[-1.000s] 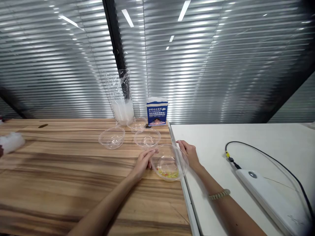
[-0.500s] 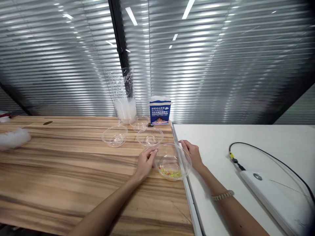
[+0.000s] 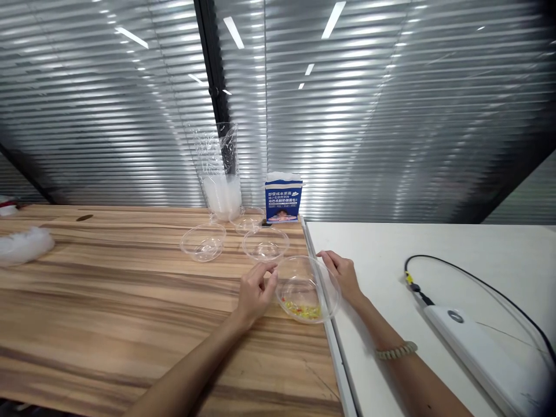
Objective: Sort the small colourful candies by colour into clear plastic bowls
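A clear plastic bowl [image 3: 299, 269] sits in front of me, over the seam between the wooden and white tabletops. Small yellow and red pieces [image 3: 302, 309] are gathered at its near side. My left hand [image 3: 257, 292] is at the bowl's left rim, thumb and fingers curled close around the edge. On the opposite side, my right hand [image 3: 342, 273] grips the right rim, its index finger stretched along the edge and the other fingers partly hidden. Two more clear bowls, one [image 3: 266, 242] just behind and another [image 3: 202, 242] to the left, stand on the wood.
Farther back are another clear bowl [image 3: 247, 219], a stack of bowls in a plastic bag [image 3: 222, 197] and a blue printed packet [image 3: 284, 200]. A translucent bundle [image 3: 26, 246] lies far left. On the white table [image 3: 369, 243] rests a white device [image 3: 482, 353] with a black cable [image 3: 482, 275].
My left hand has shifted slightly left at the rim. The bowl and my right hand have moved a little toward me and right. The pieces inside are spread much as before.
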{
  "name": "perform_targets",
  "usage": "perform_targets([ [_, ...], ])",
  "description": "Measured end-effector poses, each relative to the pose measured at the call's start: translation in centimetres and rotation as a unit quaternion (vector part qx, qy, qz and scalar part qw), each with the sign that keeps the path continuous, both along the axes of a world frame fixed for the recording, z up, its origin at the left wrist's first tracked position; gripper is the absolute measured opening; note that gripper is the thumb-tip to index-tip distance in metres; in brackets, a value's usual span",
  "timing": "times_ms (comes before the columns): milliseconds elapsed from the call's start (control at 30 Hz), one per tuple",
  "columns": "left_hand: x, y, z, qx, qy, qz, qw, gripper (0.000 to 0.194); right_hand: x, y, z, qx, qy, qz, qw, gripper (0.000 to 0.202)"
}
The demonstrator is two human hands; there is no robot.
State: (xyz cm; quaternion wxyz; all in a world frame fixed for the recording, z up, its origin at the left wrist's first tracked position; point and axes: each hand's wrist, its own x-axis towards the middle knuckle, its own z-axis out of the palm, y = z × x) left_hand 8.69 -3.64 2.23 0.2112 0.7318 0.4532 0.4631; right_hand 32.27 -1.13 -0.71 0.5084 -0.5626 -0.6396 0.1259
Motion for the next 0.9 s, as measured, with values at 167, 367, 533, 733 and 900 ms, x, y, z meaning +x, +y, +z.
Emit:
perform_targets([
  [167,0.0,-0.2,0.0,0.008,0.033,-0.001,0.999,0.032,-0.1,-0.3,0.4,-0.003,0.013,0.0,1.0,0.047],
  [367,0.4,0.4,0.3,-0.053,-0.028,0.0,0.998,0.029,-0.6,-0.5,0.3,-0.021,-0.008,0.023,0.999,0.047],
  [533,0.6,0.8,0.3,-0.156,-0.08,-0.044,0.983,0.039,-0.7,-0.4,0.3,-0.021,-0.013,0.02,1.0,0.047],
  [733,0.9,0.9,0.5,-0.26,-0.128,-0.083,0.953,0.043,-0.5,-0.3,0.2,-0.019,-0.028,0.016,0.999,0.047],
  [900,0.9,1.0,0.5,-0.256,-0.132,-0.071,0.955,0.034,-0.2,-0.1,0.1,-0.018,-0.039,0.009,0.999,0.046],
])
